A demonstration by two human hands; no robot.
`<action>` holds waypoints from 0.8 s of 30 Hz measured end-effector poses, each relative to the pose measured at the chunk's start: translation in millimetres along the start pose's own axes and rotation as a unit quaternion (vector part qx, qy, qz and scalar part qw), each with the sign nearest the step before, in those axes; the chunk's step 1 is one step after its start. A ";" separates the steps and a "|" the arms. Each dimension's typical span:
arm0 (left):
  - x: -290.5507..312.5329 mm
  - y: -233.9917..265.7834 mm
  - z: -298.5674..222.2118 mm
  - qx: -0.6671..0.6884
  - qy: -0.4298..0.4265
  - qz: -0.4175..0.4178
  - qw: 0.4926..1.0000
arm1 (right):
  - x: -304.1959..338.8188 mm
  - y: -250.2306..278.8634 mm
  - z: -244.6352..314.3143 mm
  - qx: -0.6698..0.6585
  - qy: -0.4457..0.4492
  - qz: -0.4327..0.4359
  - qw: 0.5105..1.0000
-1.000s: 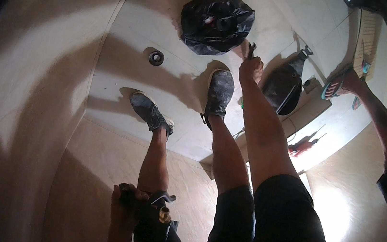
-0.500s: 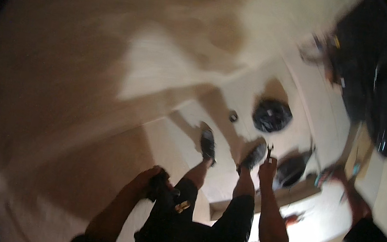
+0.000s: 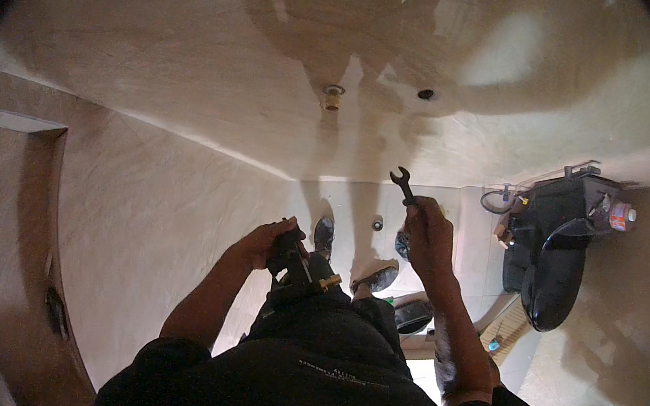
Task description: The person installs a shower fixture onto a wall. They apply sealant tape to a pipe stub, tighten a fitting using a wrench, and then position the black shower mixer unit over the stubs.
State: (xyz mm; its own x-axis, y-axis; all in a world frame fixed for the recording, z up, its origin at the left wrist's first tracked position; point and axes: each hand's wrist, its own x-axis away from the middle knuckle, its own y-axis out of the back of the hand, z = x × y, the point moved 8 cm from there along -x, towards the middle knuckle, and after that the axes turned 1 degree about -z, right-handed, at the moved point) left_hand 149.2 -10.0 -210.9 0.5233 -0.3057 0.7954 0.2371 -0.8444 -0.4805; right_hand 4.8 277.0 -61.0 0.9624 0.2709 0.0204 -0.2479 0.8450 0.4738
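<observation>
My left hand [image 3: 264, 246] is closed around a black fixture [image 3: 286, 259] in front of my body. A brass threaded end [image 3: 329, 283] shows at the fixture's lower right; its exact kind is hard to make out. My right hand [image 3: 428, 236] is raised, its fingers wrapped round an open-end wrench [image 3: 402, 183] with the jaw pointing up toward the wall. On the wall ahead, apart from both hands, a brass fitting [image 3: 333, 100] sticks out. To its right is a dark round hole [image 3: 426, 94].
A black toilet [image 3: 554, 284] stands at the right, with a bottle [image 3: 623, 217] on top. On the floor are a small round drain [image 3: 377, 224] and a black object [image 3: 413, 316]. A recessed niche [image 3: 22, 121] opens in the left wall.
The view has swung, so the wall with the brass fitting and hole now shows. My right hand with the wrench sits higher in view. My left hand keeps the black fixture.
</observation>
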 end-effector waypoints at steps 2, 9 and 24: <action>-3.6 21.7 4.1 0.001 -0.005 -0.006 1.000 | -9.9 -18.8 16.7 -0.121 -0.029 -0.012 0.992; 8.5 79.1 -7.4 -0.022 0.021 -0.024 0.999 | -15.0 -121.5 37.6 -0.226 -0.062 -0.055 0.971; -5.7 140.2 -45.1 -0.046 0.054 -0.049 0.996 | -77.7 -213.6 69.3 -0.576 -0.035 -0.143 0.804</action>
State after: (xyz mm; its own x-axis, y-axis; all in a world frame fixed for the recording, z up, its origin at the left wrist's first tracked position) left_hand 142.6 -146.6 -266.2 0.4087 -0.2619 0.8743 0.2040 -0.9075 -0.3672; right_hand -9.4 43.5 -102.8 0.9922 -0.0030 0.1243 0.0850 0.7456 -0.6610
